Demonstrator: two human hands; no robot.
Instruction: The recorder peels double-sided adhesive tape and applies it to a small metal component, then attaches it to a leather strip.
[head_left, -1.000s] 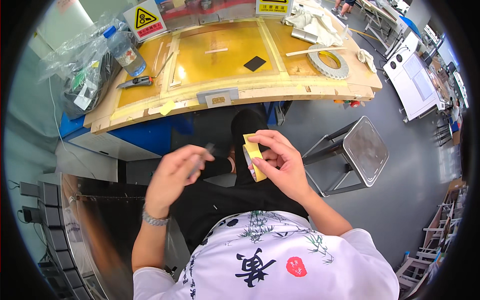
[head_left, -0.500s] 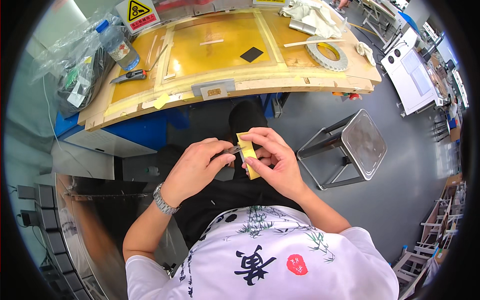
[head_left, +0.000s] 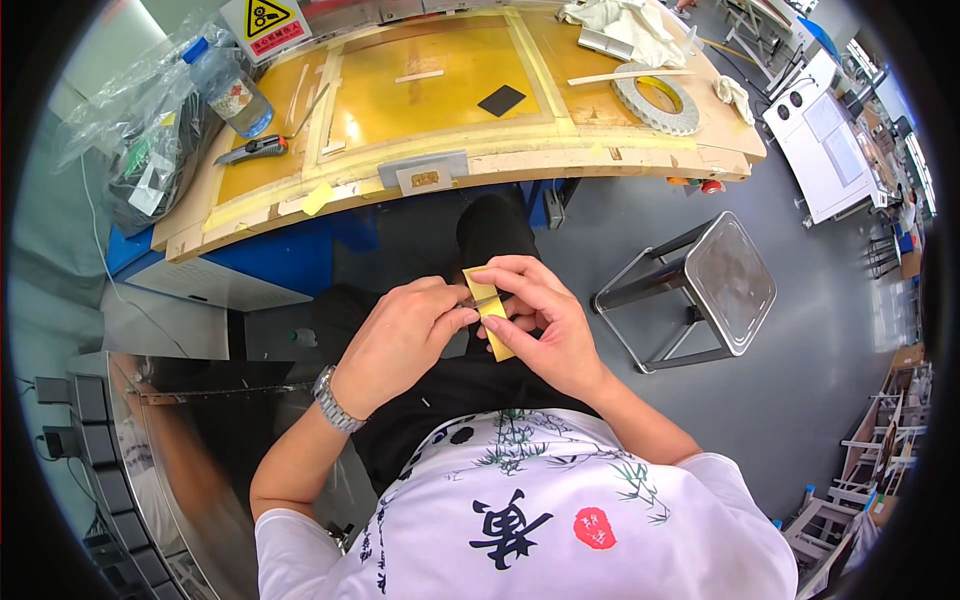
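Note:
Above my lap, my right hand (head_left: 548,322) pinches a narrow, flat yellow strip (head_left: 482,289) between thumb and fingers, its long side running away from me. My left hand (head_left: 402,335), with a metal watch on the wrist, closes on a slim metal tool (head_left: 474,302). The tool's tip lies against the strip's surface, near the right fingertips. Most of the tool is covered by the left fingers, so its exact kind does not show.
Ahead stands a workbench with a yellow top (head_left: 390,110), bearing a utility knife (head_left: 254,149), a plastic bottle (head_left: 228,95), a tape roll (head_left: 655,104) and a black square piece (head_left: 502,100). A metal stool (head_left: 730,285) is at the right.
My left hand has come slightly closer to the strip and turned, hiding more of the metal tool. The strip has tilted a little. Both hands keep their hold.

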